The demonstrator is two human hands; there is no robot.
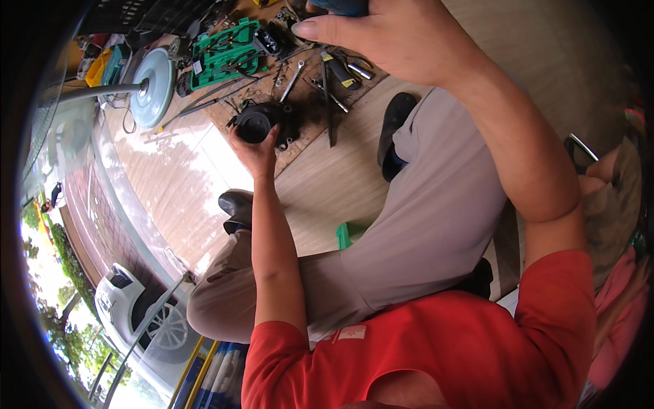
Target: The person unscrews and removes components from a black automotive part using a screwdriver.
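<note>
My left hand [256, 153] grips a black round part [255, 125] with a cup-shaped face, thumb on one side and fingers on the other. The part rests low over a stained brown board on the floor. Raised at the top of the view, my right hand [409, 44] is closed around a dark blue object [343, 5], mostly cut off by the frame edge, so its kind cannot be told. Between the hands lie a combination wrench [293, 80], a yellow-and-black handled tool [340, 72] and a long dark bar [328, 109].
An open green tool case [225, 54] stands past the board, beside a pale blue round base [151, 87] with a metal pole. My shoes [395, 126] flank the board's near side. Another person's pink clothing [616, 320] shows at the right. A white car [143, 313] stands outside, left.
</note>
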